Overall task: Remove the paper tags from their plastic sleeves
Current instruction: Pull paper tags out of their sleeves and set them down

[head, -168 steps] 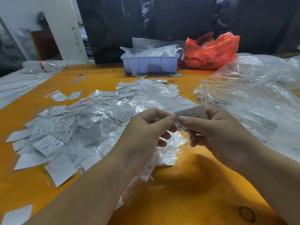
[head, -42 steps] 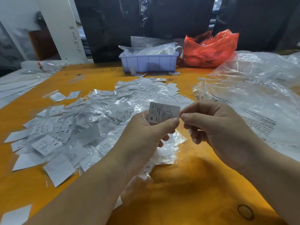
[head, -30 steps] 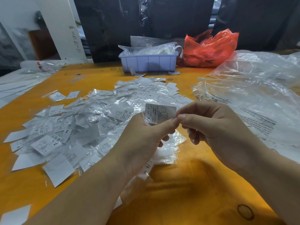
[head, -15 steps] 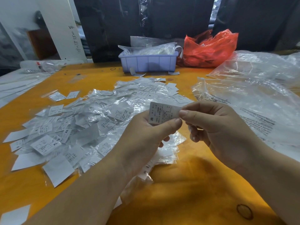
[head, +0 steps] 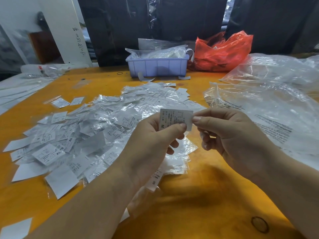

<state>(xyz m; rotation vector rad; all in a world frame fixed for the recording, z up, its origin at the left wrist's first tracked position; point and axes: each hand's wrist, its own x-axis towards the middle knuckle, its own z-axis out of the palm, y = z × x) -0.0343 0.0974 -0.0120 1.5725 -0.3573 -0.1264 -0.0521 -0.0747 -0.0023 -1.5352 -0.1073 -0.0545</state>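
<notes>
Hands meet above the tag pile (head: pixel 96 135). My left hand (head: pixel 151 144) pinches an M tag (head: pixel 174 118) steady; my right hand (head: pixel 229 135) pinches its right edge to pull.

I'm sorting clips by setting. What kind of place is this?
Probably a garment packing workroom: a heap of sleeved size tags on an orange worktable, a parts bin, and large poly bags.
</notes>
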